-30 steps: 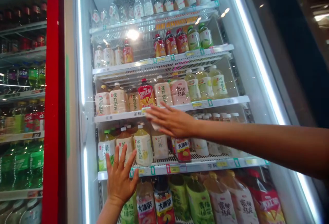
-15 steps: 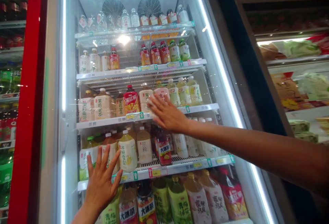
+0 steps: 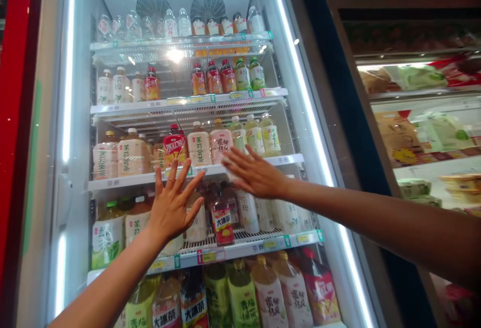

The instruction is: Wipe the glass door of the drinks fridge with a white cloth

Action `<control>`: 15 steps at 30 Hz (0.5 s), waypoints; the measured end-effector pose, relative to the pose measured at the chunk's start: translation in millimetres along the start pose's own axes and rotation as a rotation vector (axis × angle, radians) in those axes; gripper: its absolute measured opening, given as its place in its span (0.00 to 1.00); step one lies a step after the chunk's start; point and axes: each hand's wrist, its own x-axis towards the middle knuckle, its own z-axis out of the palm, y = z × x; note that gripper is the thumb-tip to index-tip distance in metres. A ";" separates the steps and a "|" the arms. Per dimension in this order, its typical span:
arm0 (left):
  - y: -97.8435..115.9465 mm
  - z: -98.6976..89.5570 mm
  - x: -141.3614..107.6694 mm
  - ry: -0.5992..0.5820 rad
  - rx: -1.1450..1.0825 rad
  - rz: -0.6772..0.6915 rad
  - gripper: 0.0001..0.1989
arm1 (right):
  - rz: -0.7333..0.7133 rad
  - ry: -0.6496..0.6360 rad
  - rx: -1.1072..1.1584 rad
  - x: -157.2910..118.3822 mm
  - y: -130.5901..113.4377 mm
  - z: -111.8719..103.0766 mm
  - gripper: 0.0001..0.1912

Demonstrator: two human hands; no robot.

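My left hand (image 3: 176, 202) is raised before the glass door of a lit drinks fridge, its fingers spread and nothing visible in it. Behind it stand tea bottles, among them a red-labelled bottle (image 3: 175, 146). Farther right, my right hand (image 3: 259, 172) is stretched out flat with its fingers extended, in front of the third shelf (image 3: 289, 160). A pale blur shows beneath its fingers; I cannot make out what it is. Nearest to that hand, behind the glass, is a bottle with a pink label (image 3: 221, 145). Whether either palm touches the glass is not clear.
Upright light strips (image 3: 306, 92) run along both sides of the fridge. A dark small-labelled bottle (image 3: 222, 220) stands on the fourth shelf, with large bottles below. To the right are shelves with packaged food (image 3: 436, 130); a red frame (image 3: 22, 92) stands at the left.
My left hand has moved up and to the right, nearer the right hand. My right hand has shifted slightly right across the shelf front. The view has turned a little, so the fridge sits farther left.
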 end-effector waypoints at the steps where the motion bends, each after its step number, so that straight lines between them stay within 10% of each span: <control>1: -0.6 3.0 5.3 -0.003 0.002 0.000 0.38 | 0.083 0.049 -0.014 -1.4 10.2 -1.9 0.39; 4: -6.1 13.7 13.7 0.009 0.009 -0.051 0.37 | 0.242 0.149 -0.038 -4.8 21.1 -2.2 0.41; 10: -12.9 27.2 9.5 -0.013 0.035 -0.143 0.37 | -0.034 -0.014 0.002 -11.8 6.9 -1.2 0.40; 15: -8.9 29.1 8.5 -0.019 0.014 -0.147 0.35 | 0.443 0.213 -0.046 -0.2 23.6 1.4 0.38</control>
